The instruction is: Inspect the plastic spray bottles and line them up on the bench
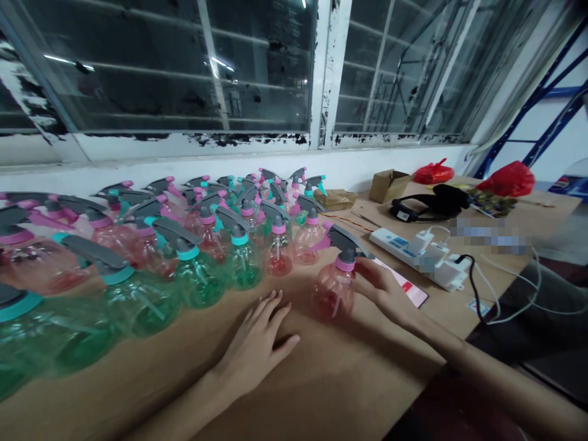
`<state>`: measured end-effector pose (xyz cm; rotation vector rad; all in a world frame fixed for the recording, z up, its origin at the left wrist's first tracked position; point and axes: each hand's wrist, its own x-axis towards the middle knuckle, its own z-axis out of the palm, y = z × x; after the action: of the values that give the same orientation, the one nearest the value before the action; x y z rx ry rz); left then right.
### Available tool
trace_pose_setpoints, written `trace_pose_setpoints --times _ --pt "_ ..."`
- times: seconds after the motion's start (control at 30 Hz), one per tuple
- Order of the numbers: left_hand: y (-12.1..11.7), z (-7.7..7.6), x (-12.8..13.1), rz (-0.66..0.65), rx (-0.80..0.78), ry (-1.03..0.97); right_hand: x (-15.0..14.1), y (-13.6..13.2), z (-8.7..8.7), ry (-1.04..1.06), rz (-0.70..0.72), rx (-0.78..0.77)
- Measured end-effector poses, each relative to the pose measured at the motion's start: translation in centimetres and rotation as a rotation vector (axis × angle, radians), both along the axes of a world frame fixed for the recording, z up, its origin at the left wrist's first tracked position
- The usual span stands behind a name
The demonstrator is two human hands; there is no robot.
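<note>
The right hand (pixel 383 294) grips a pink spray bottle (pixel 333 294) near the table's edge, just right of the rows — the left hand (pixel 257 349) lies open on the wooden table (pixel 321 392). Writing on the white power strip (pixel 399 248) is too small to read.

Left-edge spray bottles (pixel 50 343) are cut off.

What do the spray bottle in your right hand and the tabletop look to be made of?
The spray bottle in the right hand looks like thin, glossy, translucent pink plastic, since its dip tube shows through. Its grey trigger head looks like matte moulded plastic. The tabletop looks like smooth bare wood or fibreboard; I can't tell which.
</note>
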<state>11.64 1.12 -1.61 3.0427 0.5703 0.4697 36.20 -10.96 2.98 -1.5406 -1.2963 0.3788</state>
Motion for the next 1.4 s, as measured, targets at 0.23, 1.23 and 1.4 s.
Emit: trace_pose_setpoints --times 0.23,1.23,1.4 --pt "0.0 0.3 0.1 0.004 -0.002 0.034 2.1 -0.1 0.0 0.093 0.005 0.062" --pt "0.7 -0.6 -0.6 0.004 0.096 -0.05 10.2 10.0 -0.5 -0.117 -0.098 0.196" --pt "0.8 -0.6 -0.6 0.011 0.105 -0.055 10.3 10.1 -0.5 -0.151 -0.103 0.185"
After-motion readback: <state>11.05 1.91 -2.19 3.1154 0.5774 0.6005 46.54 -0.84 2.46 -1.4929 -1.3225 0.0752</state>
